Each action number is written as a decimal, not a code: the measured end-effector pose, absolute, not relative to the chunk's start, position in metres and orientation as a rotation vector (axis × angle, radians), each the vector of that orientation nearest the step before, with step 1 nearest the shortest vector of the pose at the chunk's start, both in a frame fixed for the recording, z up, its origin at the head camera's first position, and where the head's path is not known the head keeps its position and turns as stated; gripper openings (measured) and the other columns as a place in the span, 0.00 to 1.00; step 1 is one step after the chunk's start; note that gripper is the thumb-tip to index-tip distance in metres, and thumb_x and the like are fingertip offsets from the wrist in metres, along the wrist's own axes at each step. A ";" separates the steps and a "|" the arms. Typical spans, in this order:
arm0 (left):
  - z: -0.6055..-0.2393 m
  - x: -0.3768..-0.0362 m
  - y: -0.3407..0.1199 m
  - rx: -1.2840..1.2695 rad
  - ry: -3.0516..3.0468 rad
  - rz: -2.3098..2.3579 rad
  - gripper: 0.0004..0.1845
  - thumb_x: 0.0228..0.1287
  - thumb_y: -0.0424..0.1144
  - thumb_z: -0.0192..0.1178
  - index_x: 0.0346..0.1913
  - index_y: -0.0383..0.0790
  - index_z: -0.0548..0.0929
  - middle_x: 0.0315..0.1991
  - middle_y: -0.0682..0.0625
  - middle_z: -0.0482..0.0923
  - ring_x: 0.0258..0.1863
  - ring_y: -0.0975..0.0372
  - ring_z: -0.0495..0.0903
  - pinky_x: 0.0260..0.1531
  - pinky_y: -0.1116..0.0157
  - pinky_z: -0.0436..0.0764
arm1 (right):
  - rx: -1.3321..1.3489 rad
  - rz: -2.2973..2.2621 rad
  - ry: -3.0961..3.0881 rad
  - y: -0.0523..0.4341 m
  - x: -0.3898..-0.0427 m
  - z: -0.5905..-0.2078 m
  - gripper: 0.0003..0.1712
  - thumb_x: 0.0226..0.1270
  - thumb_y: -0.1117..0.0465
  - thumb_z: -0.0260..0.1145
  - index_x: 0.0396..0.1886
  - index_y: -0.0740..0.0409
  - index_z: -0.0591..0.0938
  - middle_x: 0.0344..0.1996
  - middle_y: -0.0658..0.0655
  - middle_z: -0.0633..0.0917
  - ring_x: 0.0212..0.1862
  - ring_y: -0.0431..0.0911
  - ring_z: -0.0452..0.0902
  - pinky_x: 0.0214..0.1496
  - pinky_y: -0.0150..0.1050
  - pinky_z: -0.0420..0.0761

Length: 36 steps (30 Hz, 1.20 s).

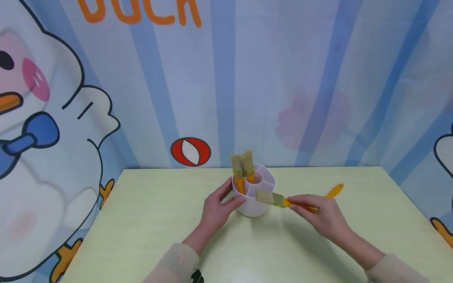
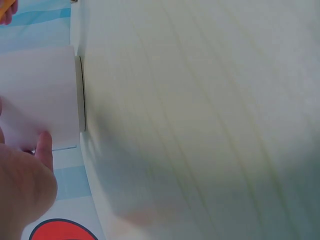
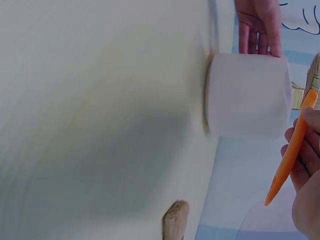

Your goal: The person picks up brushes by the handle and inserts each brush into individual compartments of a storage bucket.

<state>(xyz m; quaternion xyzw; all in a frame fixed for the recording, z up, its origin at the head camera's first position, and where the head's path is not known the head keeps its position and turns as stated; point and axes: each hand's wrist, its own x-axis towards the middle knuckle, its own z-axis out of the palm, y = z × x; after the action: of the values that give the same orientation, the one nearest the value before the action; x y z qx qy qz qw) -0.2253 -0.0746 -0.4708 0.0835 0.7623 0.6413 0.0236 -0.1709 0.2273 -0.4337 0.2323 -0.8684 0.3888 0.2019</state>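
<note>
White plastic is what my left hand (image 1: 216,210) steadies: a round holder (image 1: 254,192) split into compartments, standing upright at the middle of the pale green worktop (image 1: 141,236). My left fingers (image 1: 235,201) are loosely curved against its near left wall, thumb toward the rim, bracing it rather than clamping hard. Two brushes (image 1: 242,169) already stand in the left compartment, bristles up and orange handles down, leaning against each other.

My right hand (image 1: 327,220) pinches a third brush (image 1: 283,201) by its orange handle, fingers closed round it near the ferrule. It lies nearly level, bristles pointing left and overlapping the holder's right rim from the head view, handle end sticking out past my knuckles to the right. I cannot tell whether the bristles touch the rim or hover just in front.

As I judge it, this brush is on its way into the holder. The next move calls for swinging the handle end down and round so it points into a free compartment, then lowering it in while my left hand keeps the holder from tipping.
</note>
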 end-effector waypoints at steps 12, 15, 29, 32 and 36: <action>-0.472 -0.227 -0.074 0.249 2.369 1.987 0.43 0.68 0.47 0.75 0.82 0.51 0.68 0.80 0.52 0.69 0.79 0.51 0.69 0.65 0.54 0.82 | 0.389 1.557 -2.394 0.201 -0.187 -0.409 0.14 0.72 0.64 0.75 0.54 0.62 0.91 0.47 0.59 0.93 0.45 0.34 0.90 0.47 0.30 0.89; -0.472 -0.226 -0.074 0.258 2.366 1.993 0.42 0.68 0.46 0.76 0.82 0.51 0.69 0.80 0.51 0.69 0.78 0.51 0.69 0.65 0.55 0.82 | 0.330 1.687 -2.367 0.193 -0.192 -0.403 0.17 0.73 0.61 0.75 0.57 0.63 0.90 0.47 0.54 0.93 0.46 0.36 0.89 0.50 0.31 0.89; -0.473 -0.227 -0.075 0.274 2.374 1.986 0.42 0.69 0.47 0.75 0.82 0.51 0.68 0.79 0.52 0.70 0.78 0.51 0.70 0.65 0.55 0.82 | 0.161 2.095 -2.125 0.156 -0.220 -0.390 0.20 0.74 0.62 0.73 0.60 0.68 0.87 0.43 0.42 0.93 0.51 0.39 0.89 0.57 0.31 0.87; -0.473 -0.227 -0.075 0.275 2.379 1.984 0.42 0.69 0.47 0.75 0.82 0.52 0.69 0.79 0.52 0.70 0.78 0.51 0.70 0.66 0.55 0.81 | 0.159 2.155 -2.073 0.149 -0.224 -0.390 0.20 0.75 0.62 0.73 0.61 0.67 0.87 0.43 0.42 0.93 0.52 0.39 0.88 0.61 0.31 0.85; -0.473 -0.227 -0.074 0.278 2.376 1.990 0.42 0.69 0.47 0.75 0.82 0.51 0.69 0.79 0.52 0.70 0.78 0.51 0.70 0.66 0.55 0.81 | 0.170 2.221 -1.993 0.143 -0.229 -0.392 0.19 0.75 0.64 0.72 0.61 0.67 0.86 0.43 0.43 0.93 0.52 0.41 0.89 0.63 0.33 0.85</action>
<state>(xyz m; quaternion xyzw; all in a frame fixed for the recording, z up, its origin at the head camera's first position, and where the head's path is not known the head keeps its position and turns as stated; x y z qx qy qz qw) -0.2274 -0.0744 -0.4732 0.0894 0.7634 0.6396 0.0150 -0.2289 0.1427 -0.3916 0.0567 -0.6649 0.7409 0.0759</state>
